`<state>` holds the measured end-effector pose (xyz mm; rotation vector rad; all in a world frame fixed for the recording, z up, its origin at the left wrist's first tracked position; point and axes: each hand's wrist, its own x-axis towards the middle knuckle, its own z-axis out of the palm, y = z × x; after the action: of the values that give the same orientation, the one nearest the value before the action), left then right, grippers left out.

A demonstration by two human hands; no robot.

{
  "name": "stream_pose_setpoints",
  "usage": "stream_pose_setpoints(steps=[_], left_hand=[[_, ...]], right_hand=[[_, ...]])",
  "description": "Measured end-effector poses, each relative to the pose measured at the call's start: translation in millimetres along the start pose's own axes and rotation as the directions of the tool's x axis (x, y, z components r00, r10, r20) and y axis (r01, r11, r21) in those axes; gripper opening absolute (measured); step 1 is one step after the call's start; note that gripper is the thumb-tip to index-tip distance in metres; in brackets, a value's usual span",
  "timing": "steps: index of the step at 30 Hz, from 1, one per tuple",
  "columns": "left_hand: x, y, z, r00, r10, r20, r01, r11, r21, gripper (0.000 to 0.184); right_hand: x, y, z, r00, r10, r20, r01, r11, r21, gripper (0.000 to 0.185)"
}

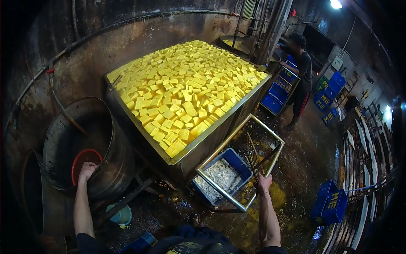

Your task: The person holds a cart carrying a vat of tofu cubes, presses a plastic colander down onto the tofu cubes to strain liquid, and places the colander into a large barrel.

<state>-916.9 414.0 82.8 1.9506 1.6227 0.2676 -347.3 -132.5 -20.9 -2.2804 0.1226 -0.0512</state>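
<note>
My left hand (87,170) is closed on the rim of a red basin (83,163), which sits tilted inside a large dark barrel (50,139). On the right, my right hand (264,183) is wrapped round the corner side of a metal frame (277,158). Under that frame stands a blue crate (240,163) holding whitish, shredded-looking material (220,175). A big rectangular vat (203,146), full of yellow blocks (182,97), lies ahead between my hands.
Beyond the vat a person (302,72) stands beside stacked blue crates (275,95). More blue crates (332,207) sit at the right, near wooden slats (366,169). A green bowl (122,214) is below the barrel. The floor (296,169) looks wet.
</note>
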Motion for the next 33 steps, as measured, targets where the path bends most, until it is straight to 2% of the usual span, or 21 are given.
stream_pose_setpoints(steps=[3, 6, 10, 12, 14, 16, 22, 24, 33], left_hand=[[7.6, -13.3, 4.5, 0.994, 0.065, -0.091, -0.059, 0.996, 0.062, 0.021], [9.1, -11.9, 2.5, 1.000, 0.015, -0.020, -0.014, 0.998, 0.057, 0.023], [3.6, -7.2, 0.6, 0.999, 0.042, -0.024, -0.041, 0.997, 0.063, 0.024], [4.3, -7.4, 0.3, 0.999, 0.030, 0.012, -0.030, 1.000, 0.010, 0.024], [2.3, -5.4, 0.3, 0.999, 0.045, -0.005, -0.044, 0.998, 0.036, 0.023], [1.8, -4.7, 0.7, 0.998, 0.061, -0.021, -0.059, 0.996, 0.062, 0.022], [-3.1, 4.1, -0.6, 1.000, -0.006, -0.002, 0.006, 1.000, -0.012, 0.020], [-11.1, 13.2, -2.3, 0.998, 0.020, -0.055, -0.017, 0.998, 0.054, 0.020], [-0.3, -1.3, -0.6, 0.998, 0.050, -0.035, -0.047, 0.996, 0.075, 0.021]], right_hand=[[0.9, 1.7, 1.6, 1.000, 0.001, 0.000, -0.001, 1.000, 0.010, 0.036], [2.6, 3.9, 2.2, 1.000, 0.012, 0.009, -0.012, 1.000, 0.004, 0.036], [1.9, 3.1, 0.7, 1.000, 0.002, 0.017, -0.002, 1.000, -0.001, 0.037], [1.9, 4.5, 1.2, 1.000, -0.027, 0.003, 0.027, 0.999, -0.020, 0.037], [4.0, 7.6, 2.7, 0.998, -0.056, -0.010, 0.056, 0.998, -0.039, 0.037], [5.1, 6.6, 2.9, 0.999, 0.035, 0.027, -0.035, 0.999, -0.008, 0.037], [-0.6, -4.1, -5.0, 0.999, 0.002, 0.039, -0.001, 1.000, -0.018, 0.037], [1.3, -2.5, -4.0, 0.999, 0.003, 0.039, -0.002, 0.999, -0.034, 0.036], [3.8, 7.5, 3.6, 1.000, -0.031, -0.003, 0.031, 1.000, 0.007, 0.039]])
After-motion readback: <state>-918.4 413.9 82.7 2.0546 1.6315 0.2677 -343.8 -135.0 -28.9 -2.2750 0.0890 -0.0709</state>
